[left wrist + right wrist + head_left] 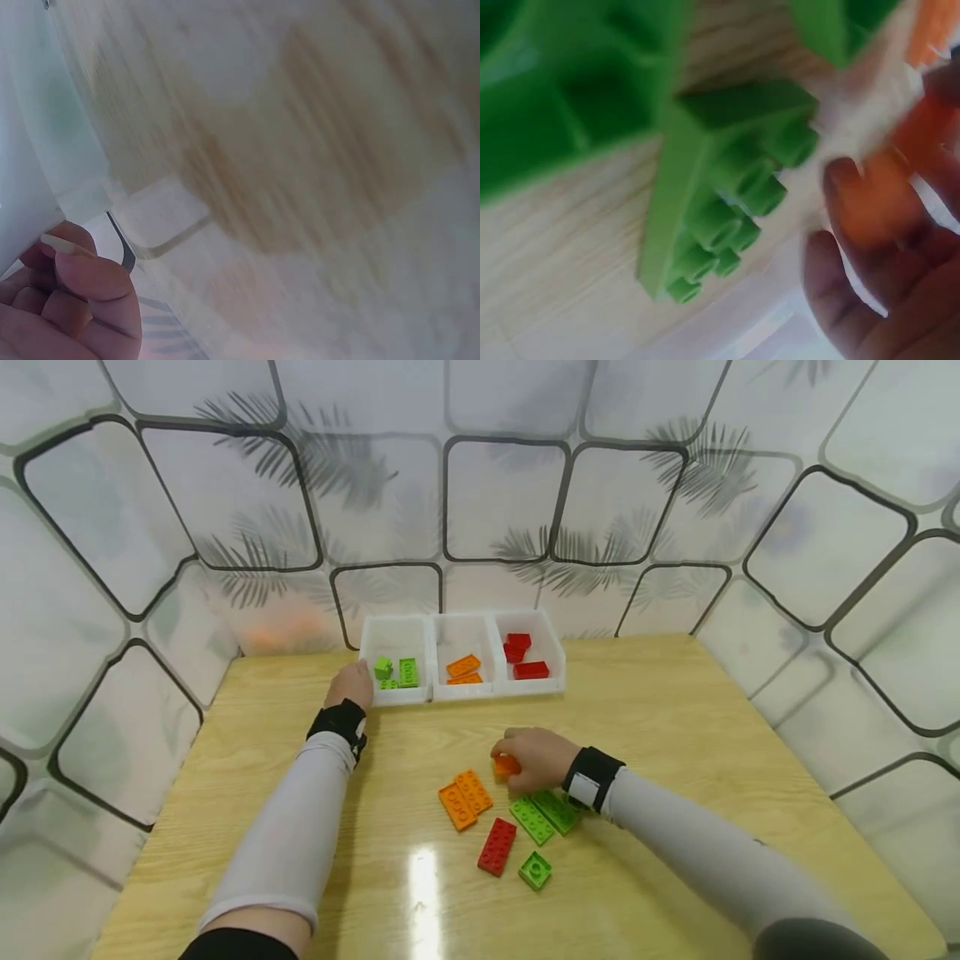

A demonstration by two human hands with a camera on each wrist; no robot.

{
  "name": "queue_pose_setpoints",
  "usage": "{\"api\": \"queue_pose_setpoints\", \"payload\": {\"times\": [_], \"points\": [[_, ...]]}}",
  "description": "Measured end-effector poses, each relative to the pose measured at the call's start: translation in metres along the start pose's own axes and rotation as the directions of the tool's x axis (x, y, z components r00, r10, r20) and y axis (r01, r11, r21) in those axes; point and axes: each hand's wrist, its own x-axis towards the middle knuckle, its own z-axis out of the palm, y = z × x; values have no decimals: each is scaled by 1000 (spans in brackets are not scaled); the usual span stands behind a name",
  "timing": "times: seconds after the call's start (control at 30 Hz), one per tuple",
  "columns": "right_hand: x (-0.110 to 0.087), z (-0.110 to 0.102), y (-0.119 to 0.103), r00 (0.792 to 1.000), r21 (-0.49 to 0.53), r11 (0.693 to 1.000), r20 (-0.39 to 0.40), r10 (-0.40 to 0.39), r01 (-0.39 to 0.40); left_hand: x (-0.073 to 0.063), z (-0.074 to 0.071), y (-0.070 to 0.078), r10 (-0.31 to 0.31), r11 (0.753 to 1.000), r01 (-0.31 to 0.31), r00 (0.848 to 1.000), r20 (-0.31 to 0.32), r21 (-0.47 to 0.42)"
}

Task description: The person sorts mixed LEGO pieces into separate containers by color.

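My left hand (351, 685) grips the left wall of a white three-part tray (431, 696); the left wrist view shows curled fingers (105, 300) at its pale edge. My right hand (542, 756) holds an orange toy brick (506, 766) in its fingers over the table. The right wrist view shows this brick (877, 199) blurred between the fingers. Right below that hand lie two green bricks (532, 820), partly overlapped by the wrist. Two orange bricks (457, 807) lie to its left, touching each other. Nearer me are a red brick (497, 847) and a small square green brick (536, 871).
The tray's left compartment holds green bricks (408, 672), the middle one orange bricks (463, 665), the right one red bricks (531, 671). It stands at the back of the wooden table (637, 710), close to a patterned curtain (502, 502) that encloses the back and sides.
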Motion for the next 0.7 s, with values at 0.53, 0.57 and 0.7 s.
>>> {"api": "queue_pose_setpoints", "payload": {"times": [0.53,0.57,0.7], "points": [[-2,-2,10,983,-94,996,-183,-8,-9,-2,-4,-4,-19,999,18,999,-27,-45],[-3,-2,10,984,-99,995,-179,-6,-12,-2,-3,-4,-21,999,20,1000,-24,-43],[1,-1,10,989,-56,998,-145,-6,-2,-3,0,-1,-3,999,2,1000,-25,-41]]}}
